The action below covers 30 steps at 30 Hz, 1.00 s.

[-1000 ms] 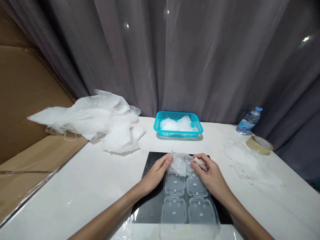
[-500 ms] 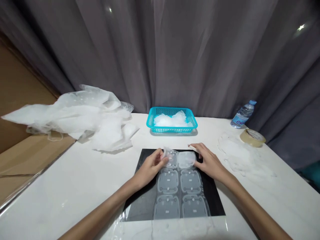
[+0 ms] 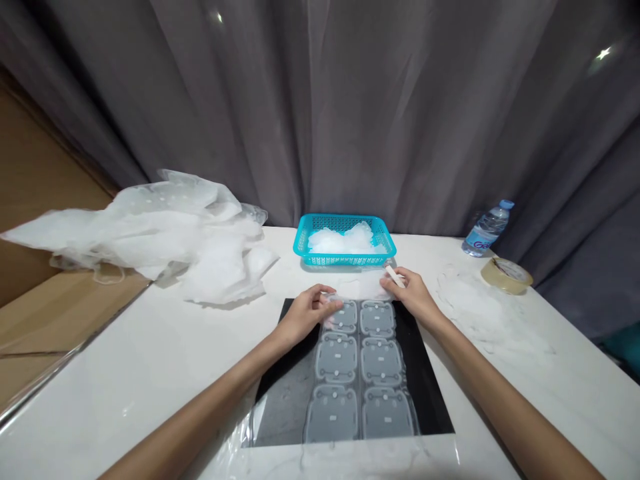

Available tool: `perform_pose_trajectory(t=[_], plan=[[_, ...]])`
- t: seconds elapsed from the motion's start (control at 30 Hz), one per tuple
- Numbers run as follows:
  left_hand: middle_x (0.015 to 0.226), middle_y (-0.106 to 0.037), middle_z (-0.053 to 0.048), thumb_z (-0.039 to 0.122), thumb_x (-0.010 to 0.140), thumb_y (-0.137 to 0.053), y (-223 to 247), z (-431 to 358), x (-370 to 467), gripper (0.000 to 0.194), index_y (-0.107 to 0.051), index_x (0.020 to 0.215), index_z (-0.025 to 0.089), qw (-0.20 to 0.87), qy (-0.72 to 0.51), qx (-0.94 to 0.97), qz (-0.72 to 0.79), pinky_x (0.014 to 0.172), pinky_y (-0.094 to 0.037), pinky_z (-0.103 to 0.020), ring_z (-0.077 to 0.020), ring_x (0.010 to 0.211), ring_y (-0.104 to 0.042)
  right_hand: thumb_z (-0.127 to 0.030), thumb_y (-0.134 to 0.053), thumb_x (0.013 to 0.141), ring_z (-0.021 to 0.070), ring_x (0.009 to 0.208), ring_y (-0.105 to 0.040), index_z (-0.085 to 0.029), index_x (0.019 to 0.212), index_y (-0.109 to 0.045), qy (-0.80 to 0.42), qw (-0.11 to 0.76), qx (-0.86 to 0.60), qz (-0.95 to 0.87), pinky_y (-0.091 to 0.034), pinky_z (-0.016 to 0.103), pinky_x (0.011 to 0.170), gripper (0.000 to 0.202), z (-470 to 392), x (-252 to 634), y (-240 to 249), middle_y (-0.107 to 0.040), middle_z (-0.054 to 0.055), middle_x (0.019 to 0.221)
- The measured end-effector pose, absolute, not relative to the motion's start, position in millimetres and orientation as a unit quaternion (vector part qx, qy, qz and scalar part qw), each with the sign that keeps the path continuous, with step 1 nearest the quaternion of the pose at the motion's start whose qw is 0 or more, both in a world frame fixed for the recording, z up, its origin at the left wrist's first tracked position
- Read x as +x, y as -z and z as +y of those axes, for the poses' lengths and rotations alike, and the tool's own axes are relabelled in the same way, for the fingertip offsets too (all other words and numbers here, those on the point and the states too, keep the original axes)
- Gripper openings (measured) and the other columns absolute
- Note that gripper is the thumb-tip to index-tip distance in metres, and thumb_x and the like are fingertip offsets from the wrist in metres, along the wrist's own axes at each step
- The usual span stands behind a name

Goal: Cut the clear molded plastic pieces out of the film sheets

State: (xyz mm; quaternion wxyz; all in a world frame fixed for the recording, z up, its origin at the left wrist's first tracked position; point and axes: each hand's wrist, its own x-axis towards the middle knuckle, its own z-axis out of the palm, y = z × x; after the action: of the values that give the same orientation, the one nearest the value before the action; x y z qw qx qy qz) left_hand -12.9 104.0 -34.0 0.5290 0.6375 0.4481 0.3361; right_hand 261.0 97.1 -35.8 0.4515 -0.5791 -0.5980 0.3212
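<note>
A translucent plastic sheet (image 3: 338,357) with rounded rectangular panels in two columns lies over a black mat (image 3: 430,400). Past the mat's far edge stretches a whitish film piece (image 3: 357,288), above the top panels. My left hand (image 3: 309,315) pinches the left end of this film, its thumb over the top left panel. At the film's right end, my right hand (image 3: 413,293) is closed around a slim white-handled tool (image 3: 395,276), with a small tip pointing up and left. Its fingertips also meet the film there; whether they grip it is unclear.
Behind the mat sits a turquoise basket (image 3: 300,248) with white translucent pieces (image 3: 340,240). Crumpled white plastic (image 3: 175,227) is heaped at left by a cardboard box (image 3: 60,313). On the right are a water bottle (image 3: 486,230), a tape roll (image 3: 507,276) and loose clear film (image 3: 480,307).
Both hands have moved slightly away from me, the right hand also leftward at its fingertips. The whitish film has shifted off the top panels toward the basket. The white tool now shows more clearly.
</note>
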Motion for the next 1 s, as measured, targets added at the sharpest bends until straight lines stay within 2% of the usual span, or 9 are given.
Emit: perform_pose_trajectory(t=[0.13,0.33,0.47,0.57,0.73,0.83,0.87,0.93,1.0], plan=[[0.069,-0.054,0.004,0.056,0.078,-0.078,38.5,120.1,-14.2,0.044,-0.065,0.095,0.017,0.486,-0.345,0.659,0.458,0.055,-0.051,-0.027,-0.0162,0.061,-0.060,-0.055,-0.063,0.084,0.0190,0.069,-0.059,-0.018,0.081,-0.065,-0.274,0.417,-0.609,-0.616,-0.043,0.028,0.065,0.037,109.5,262.8,41.5,-0.066,0.003,0.074],[0.085,-0.056,0.001,0.051,0.086,-0.070,40.1,118.9,-18.9,0.044,-0.056,0.116,0.021,0.422,-0.341,0.693,0.474,0.058,-0.056,-0.028,-0.0168,0.068,-0.060,-0.035,-0.062,0.091,0.0222,0.075,-0.063,-0.022,0.087,-0.072,-0.191,0.335,-0.673,-0.631,-0.036,0.028,0.066,0.017,118.3,252.2,42.4,-0.072,0.004,0.080],[0.102,-0.064,-0.004,0.042,0.091,-0.065,35.2,118.7,-19.7,0.040,-0.058,0.125,0.023,0.390,-0.309,0.737,0.458,0.068,-0.057,-0.030,-0.0194,0.080,-0.062,-0.030,-0.062,0.095,0.0259,0.094,-0.069,-0.023,0.101,-0.074,-0.150,0.297,-0.683,-0.650,-0.039,0.028,0.071,0.015,117.2,245.2,38.8,-0.077,0.007,0.101],[0.111,-0.065,-0.007,0.041,0.094,-0.061,29.9,114.8,-20.6,0.033,-0.062,0.121,0.022,0.376,-0.292,0.756,0.449,0.074,-0.058,-0.034,-0.0215,0.086,-0.063,-0.030,-0.060,0.099,0.0273,0.096,-0.071,-0.024,0.107,-0.073,-0.131,0.274,-0.684,-0.663,-0.041,0.029,0.072,0.016,113.6,243.1,32.6,-0.077,0.006,0.100],[0.144,-0.046,-0.011,0.050,0.092,-0.070,26.2,76.6,-31.4,0.053,-0.053,0.137,0.027,0.310,-0.287,0.774,0.471,0.102,-0.053,-0.047,-0.0246,0.105,-0.064,-0.035,-0.059,0.101,0.0316,0.111,-0.068,-0.020,0.123,-0.063,-0.089,0.265,-0.687,-0.671,-0.047,0.034,0.080,0.026,71.4,241.9,14.3,-0.070,0.014,0.124],[0.126,-0.053,-0.009,0.049,0.095,-0.066,27.8,57.4,-40.8,0.050,-0.048,0.135,0.026,0.324,-0.271,0.761,0.493,0.091,-0.059,-0.042,-0.0219,0.096,-0.066,-0.048,-0.067,0.098,0.0285,0.094,-0.072,-0.024,0.098,-0.063,-0.149,0.201,-0.632,-0.733,-0.049,0.035,0.079,0.024,19.5,243.2,4.3,-0.073,0.006,0.100],[0.116,-0.056,-0.007,0.050,0.094,-0.065,27.8,55.5,-43.0,0.048,-0.047,0.131,0.025,0.356,-0.265,0.747,0.495,0.083,-0.060,-0.040,-0.0205,0.089,-0.066,-0.051,-0.070,0.095,0.0285,0.095,-0.072,-0.025,0.096,-0.063,-0.185,0.176,-0.616,-0.745,-0.049,0.035,0.079,0.026,2.6,243.8,2.0,-0.073,0.005,0.102],[0.105,-0.058,-0.004,0.051,0.091,-0.066,25.7,56.7,-45.0,0.044,-0.048,0.119,0.023,0.420,-0.244,0.718,0.498,0.067,-0.059,-0.034,-0.0174,0.073,-0.066,-0.046,-0.076,0.091,0.0286,0.102,-0.072,-0.026,0.105,-0.062,-0.248,0.150,-0.614,-0.734,-0.051,0.034,0.081,0.028,-24.3,244.0,-0.4,-0.072,0.005,0.112],[0.100,-0.062,-0.002,0.053,0.089,-0.067,20.1,59.9,-44.7,0.039,-0.050,0.108,0.022,0.435,-0.218,0.712,0.506,0.060,-0.054,-0.031,-0.0158,0.064,-0.064,-0.040,-0.076,0.091,0.0265,0.097,-0.073,-0.028,0.115,-0.059,-0.301,0.134,-0.633,-0.701,-0.051,0.033,0.080,0.032,-40.0,241.9,-0.1,-0.073,0.003,0.109]])
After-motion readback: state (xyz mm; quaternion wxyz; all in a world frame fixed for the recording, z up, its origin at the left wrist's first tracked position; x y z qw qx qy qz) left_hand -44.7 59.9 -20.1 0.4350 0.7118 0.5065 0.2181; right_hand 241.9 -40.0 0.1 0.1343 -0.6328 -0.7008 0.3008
